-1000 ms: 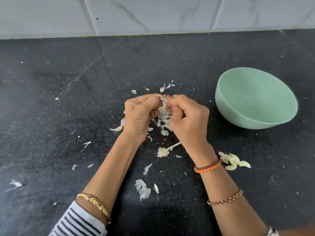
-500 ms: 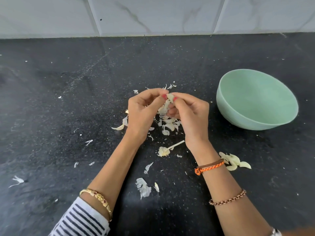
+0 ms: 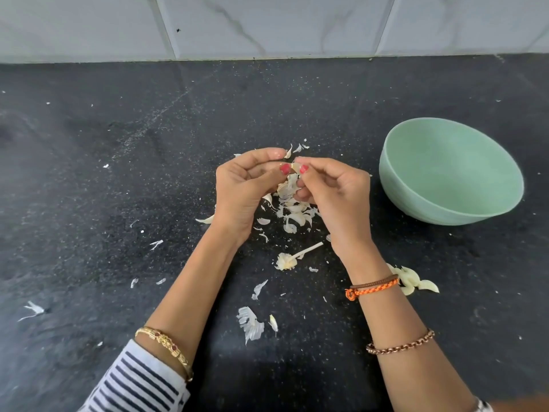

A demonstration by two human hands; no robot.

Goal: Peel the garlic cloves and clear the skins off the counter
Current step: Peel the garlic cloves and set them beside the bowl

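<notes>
Where the black speckled desk [image 3: 89, 203] lies nearest, papery skins [image 3: 251, 322] scatter; further in, the left hand [image 3: 243, 188] and right hand [image 3: 335, 191] pinch one garlic clove [image 3: 295, 167] between thumbs, its direction unclear. Peeled cloves [image 3: 416, 282] sit right, a green bowl [image 3: 451, 173] beyond, tiled wall [image 3: 267, 22] behind.

We see the counter [image 3: 118, 173] running back to a tiled wall [image 3: 267, 22] behind it. Our left hand [image 3: 242, 191] and right hand [image 3: 338, 197] meet above the middle of the counter, with a garlic clove [image 3: 294, 168] between their fingertips. Beneath and between them lies a heap of skins [image 3: 292, 212]. Nearer to us lies a garlic stem [image 3: 292, 258], and nearer again a loose skin [image 3: 251, 324]. A bowl [image 3: 445, 212] sits to the right of the hands. Before the bowl, just right of our right wrist, lie peeled cloves [image 3: 416, 282].
</notes>
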